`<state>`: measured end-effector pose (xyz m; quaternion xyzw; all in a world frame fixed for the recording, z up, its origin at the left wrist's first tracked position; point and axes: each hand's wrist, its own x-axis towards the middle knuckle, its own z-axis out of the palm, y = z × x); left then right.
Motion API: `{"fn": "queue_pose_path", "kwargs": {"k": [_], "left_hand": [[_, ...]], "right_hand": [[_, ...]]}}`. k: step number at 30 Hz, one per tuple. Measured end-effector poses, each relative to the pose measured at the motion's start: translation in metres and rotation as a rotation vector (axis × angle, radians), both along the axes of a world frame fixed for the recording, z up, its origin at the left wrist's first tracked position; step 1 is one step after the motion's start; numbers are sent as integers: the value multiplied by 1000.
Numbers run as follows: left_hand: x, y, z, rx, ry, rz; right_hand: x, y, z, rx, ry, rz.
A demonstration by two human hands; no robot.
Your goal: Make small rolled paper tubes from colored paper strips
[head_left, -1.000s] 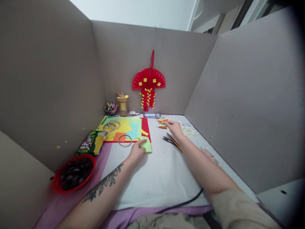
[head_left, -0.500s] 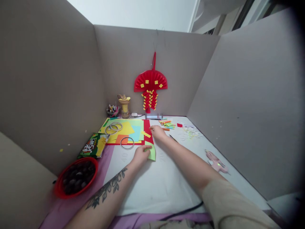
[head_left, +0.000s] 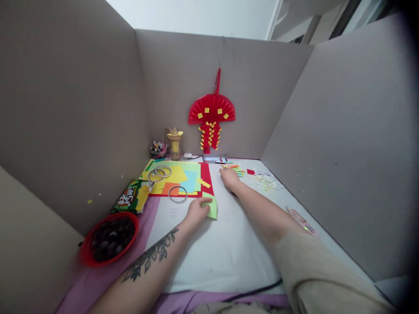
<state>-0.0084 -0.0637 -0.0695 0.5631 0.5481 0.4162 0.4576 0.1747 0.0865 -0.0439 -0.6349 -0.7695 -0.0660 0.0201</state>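
Observation:
My left hand point(head_left: 198, 209) pinches a small light green piece of paper point(head_left: 212, 208) between thumb and fingers, low over the white table cover. Farther forward, my right hand point(head_left: 230, 178) is closed, its fingertips down beside a pile of small coloured sticks or rolls point(head_left: 236, 168). Whatever lies in those fingertips is hidden. A yellow paper strip point(head_left: 204, 183) rests on the red sheet point(head_left: 206, 172), left of my right hand. Stacked there too are a yellow sheet point(head_left: 175, 173), a blue piece point(head_left: 188, 182) and an orange piece point(head_left: 170, 189).
Rings of tape point(head_left: 178, 194) lie on the papers. At left are a snack packet point(head_left: 132, 196) and a red bowl point(head_left: 85, 253) of dark round fruit. A pink glue gun point(head_left: 299, 219) and paper scraps point(head_left: 268, 182) lie right. A red paper fan decoration point(head_left: 212, 109) hangs behind.
My right hand has moved away from the red sheet, forward and right to the coloured sticks. My left hand keeps hold of the green paper. The view has shifted slightly.

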Motion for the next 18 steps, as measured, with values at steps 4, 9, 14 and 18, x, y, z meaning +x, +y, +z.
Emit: {"fn": "queue_pose_path", "kwargs": {"k": [4,9,14,18], "left_hand": [[-2,1,1,45,-68,44],[-2,6,2,81,-293,147],[-2,5,9,47,-548,154],[-3,1,14,13,-605,73]], "right_hand": [[9,-11,20,109,140,-1],[6,-63,40,296,1006,73],[-16,-132,32,-148,1565,184],[-27,-147,12,-260,1665,88]]}}
